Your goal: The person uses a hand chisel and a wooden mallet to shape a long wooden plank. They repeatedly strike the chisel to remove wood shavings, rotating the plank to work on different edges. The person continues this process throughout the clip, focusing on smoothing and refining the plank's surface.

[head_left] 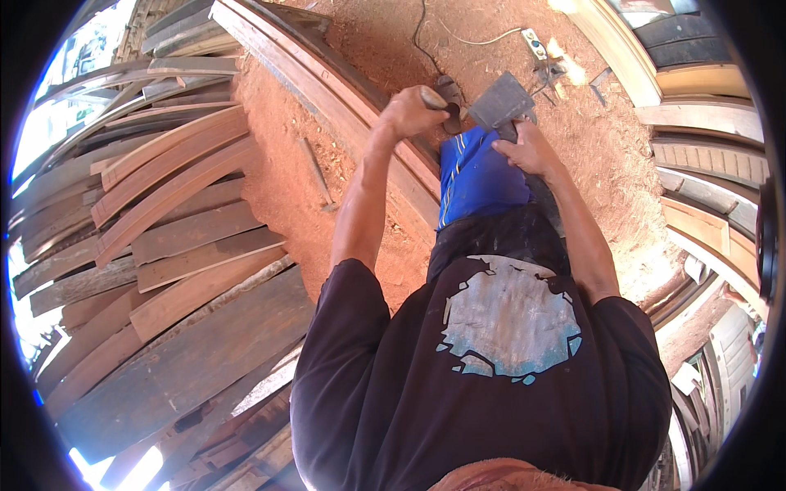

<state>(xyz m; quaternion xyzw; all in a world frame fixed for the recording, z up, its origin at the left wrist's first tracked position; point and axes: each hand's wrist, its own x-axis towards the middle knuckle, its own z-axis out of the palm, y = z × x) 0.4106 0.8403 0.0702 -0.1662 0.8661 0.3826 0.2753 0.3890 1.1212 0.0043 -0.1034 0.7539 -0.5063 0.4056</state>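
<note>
My left hand (405,116) is closed around a chisel (433,99). Its round wooden handle end shows above the fist, while the blade is hidden. Under that hand runs a long reddish wooden beam (344,123), with grooved edges, slanting from the upper left down to my legs. My right hand (530,150) grips the short handle of a mallet (501,101) with a dark, blocky head. The mallet head is raised to the right of the chisel, apart from it, above my blue-clad leg (483,176).
Stacked boards (196,233) fill the left side. More planks (708,151) line the right. A long-handled tool (317,172) lies on the dusty reddish floor (286,196). A power strip (534,44) with cables lies at the upper right.
</note>
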